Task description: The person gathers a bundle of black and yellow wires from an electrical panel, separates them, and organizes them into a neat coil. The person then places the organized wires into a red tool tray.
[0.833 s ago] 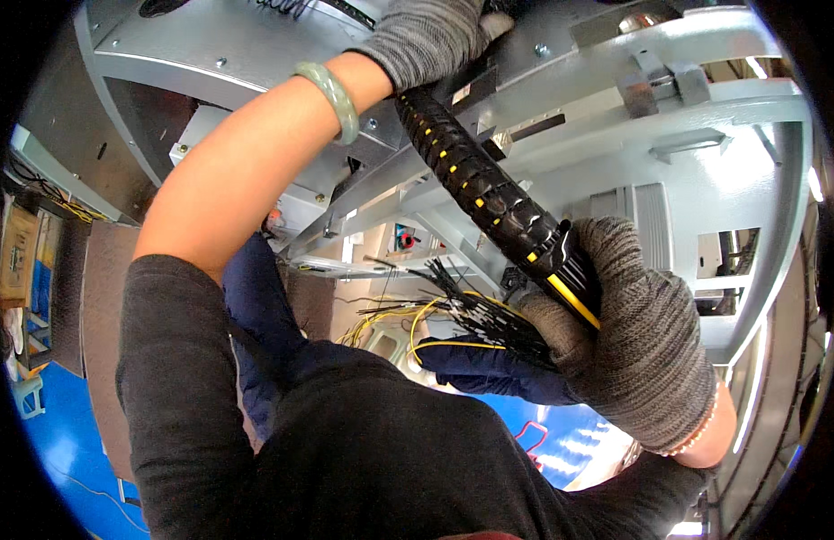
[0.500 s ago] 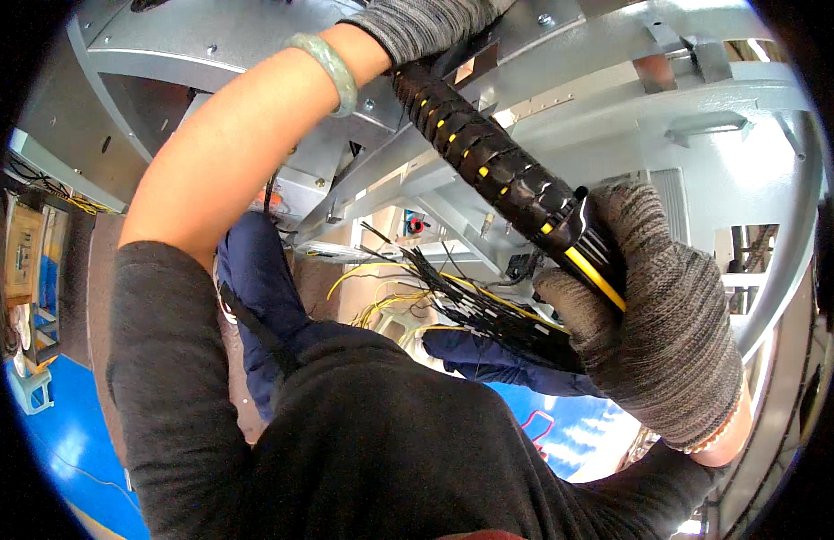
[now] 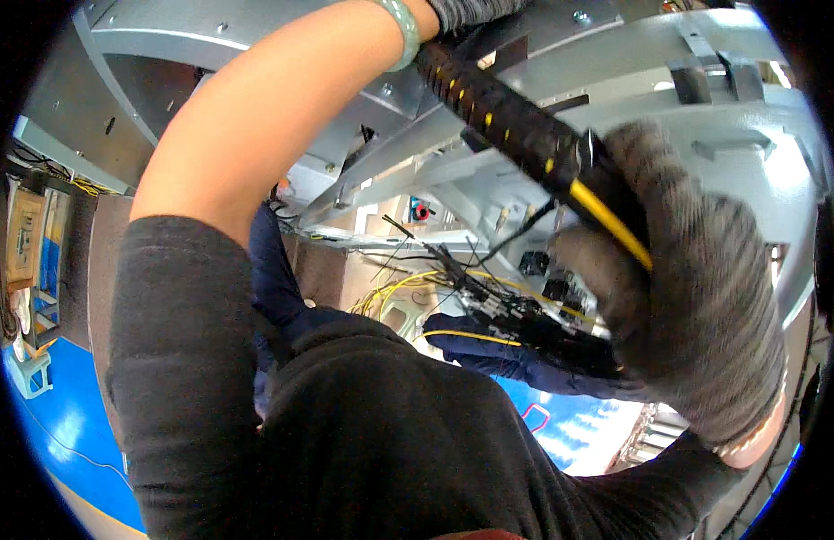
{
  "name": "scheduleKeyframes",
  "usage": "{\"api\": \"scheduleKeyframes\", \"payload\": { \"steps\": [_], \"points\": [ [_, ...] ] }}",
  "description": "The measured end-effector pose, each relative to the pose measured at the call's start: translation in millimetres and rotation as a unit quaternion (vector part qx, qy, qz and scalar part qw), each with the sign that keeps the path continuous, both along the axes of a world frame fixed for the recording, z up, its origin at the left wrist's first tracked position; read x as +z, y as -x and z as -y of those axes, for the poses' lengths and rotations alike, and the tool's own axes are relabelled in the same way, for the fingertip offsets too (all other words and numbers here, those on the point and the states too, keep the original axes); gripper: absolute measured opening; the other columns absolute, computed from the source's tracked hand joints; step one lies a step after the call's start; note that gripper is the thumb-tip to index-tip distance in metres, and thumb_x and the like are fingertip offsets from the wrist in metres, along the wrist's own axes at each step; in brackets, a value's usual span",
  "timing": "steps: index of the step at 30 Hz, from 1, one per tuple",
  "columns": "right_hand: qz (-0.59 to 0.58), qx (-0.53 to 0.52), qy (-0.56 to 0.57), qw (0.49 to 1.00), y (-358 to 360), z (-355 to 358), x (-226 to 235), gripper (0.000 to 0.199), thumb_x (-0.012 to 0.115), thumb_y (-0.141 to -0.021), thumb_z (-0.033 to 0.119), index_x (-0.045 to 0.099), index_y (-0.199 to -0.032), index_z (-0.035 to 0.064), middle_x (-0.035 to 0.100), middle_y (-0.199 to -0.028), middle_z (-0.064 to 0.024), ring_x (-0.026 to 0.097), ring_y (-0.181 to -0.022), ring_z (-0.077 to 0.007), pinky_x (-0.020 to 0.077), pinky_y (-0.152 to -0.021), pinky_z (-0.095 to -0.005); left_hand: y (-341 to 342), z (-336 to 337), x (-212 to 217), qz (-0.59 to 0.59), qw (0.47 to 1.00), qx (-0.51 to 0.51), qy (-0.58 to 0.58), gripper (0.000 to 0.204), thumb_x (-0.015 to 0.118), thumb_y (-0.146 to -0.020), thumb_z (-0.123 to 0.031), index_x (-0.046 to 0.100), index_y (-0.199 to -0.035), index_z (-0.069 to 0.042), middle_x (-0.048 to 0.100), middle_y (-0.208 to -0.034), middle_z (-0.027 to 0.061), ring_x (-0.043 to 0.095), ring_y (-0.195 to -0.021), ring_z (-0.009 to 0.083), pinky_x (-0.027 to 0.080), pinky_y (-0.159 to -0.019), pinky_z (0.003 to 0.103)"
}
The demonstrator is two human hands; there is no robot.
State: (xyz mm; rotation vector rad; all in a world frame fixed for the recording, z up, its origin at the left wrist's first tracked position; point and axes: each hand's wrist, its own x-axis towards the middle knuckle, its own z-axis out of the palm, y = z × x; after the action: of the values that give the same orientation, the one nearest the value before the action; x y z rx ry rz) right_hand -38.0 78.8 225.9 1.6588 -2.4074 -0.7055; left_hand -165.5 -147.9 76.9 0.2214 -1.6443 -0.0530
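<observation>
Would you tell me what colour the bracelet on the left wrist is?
Pale green, like jade; the bracelet shows in the head view, near the top edge.

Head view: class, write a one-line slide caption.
Gloved right hand grips a black sleeved cable bundle; left hand holds its upper end against a grey metal frame.

A grey metal frame (image 3: 561, 54) of bolted beams and plates spans the upper part of the view and carries the work. A thick black sleeved cable bundle (image 3: 498, 112) with small yellow marks lies slanting against its underside, and a yellow cable (image 3: 610, 220) comes out of the bundle's lower end. Beneath the beams, thin yellow and black wires (image 3: 462, 279) hang in loose loops. Far below lies a blue floor (image 3: 57, 432), with a pale stool (image 3: 30, 369) standing on it at the left.
</observation>
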Motion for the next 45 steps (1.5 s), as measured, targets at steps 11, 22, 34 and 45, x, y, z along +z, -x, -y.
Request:
{"api": "scheduleKeyframes", "payload": {
  "steps": [11, 22, 34, 45],
  "points": [
    [0.055, -0.140, 0.038, 0.988, -15.2, 5.0, 7.3, 0.037, 0.065, -0.082, 0.019, 0.055, -0.110, -0.0026, 0.063, -0.075, -0.0175, 0.063, -0.068, -0.0290, 0.0502, -0.063, -0.0361, -134.7, -58.6, -32.2, -0.010, 0.808, -0.583, -0.080, 0.039, 0.064, -0.080, -0.026, 0.052, -0.110, -0.004, 0.056, -0.099, 0.0155, 0.056, -0.094, 0.0317, 0.046, -0.082, 0.038],
    [-0.022, 0.027, 0.001, 0.999, 7.8, 17.7, 10.0, 0.038, 0.064, -0.083, 0.020, 0.056, -0.115, 0.0004, 0.064, -0.087, -0.0190, 0.064, -0.081, -0.0298, 0.0489, -0.074, -0.0366, -100.3, -97.5, -59.8, -0.086, 0.943, -0.294, -0.130, 0.043, 0.068, -0.076, -0.032, 0.054, -0.108, -0.007, 0.054, -0.103, 0.0149, 0.053, -0.098, 0.0326, 0.044, -0.086, 0.040],
    [-0.134, 0.100, -0.046, 0.985, 11.1, 12.1, -5.6, 0.036, 0.062, -0.084, 0.021, 0.056, -0.110, -0.0035, 0.062, -0.084, -0.0234, 0.061, -0.077, -0.0366, 0.0482, -0.069, -0.0410, -100.2, -77.0, -62.8, -0.045, 0.924, -0.367, -0.099, 0.057, 0.068, -0.075, -0.034, 0.049, -0.123, -0.009, 0.049, -0.112, 0.0173, 0.046, -0.109, 0.0349, 0.040, -0.093, 0.042],
    [0.073, -0.094, 0.004, 0.993, -12.3, -10.5, -21.6, 0.042, 0.057, -0.084, 0.015, 0.043, -0.119, -0.0034, 0.060, -0.073, -0.0221, 0.063, -0.067, -0.0363, 0.0492, -0.059, -0.0433, -97.6, -71.8, -65.0, -0.002, 0.916, -0.396, -0.063, 0.058, 0.054, -0.081, -0.053, 0.054, -0.123, -0.014, 0.042, -0.132, 0.0164, 0.045, -0.118, 0.0335, 0.038, -0.098, 0.039]
  ]
}}
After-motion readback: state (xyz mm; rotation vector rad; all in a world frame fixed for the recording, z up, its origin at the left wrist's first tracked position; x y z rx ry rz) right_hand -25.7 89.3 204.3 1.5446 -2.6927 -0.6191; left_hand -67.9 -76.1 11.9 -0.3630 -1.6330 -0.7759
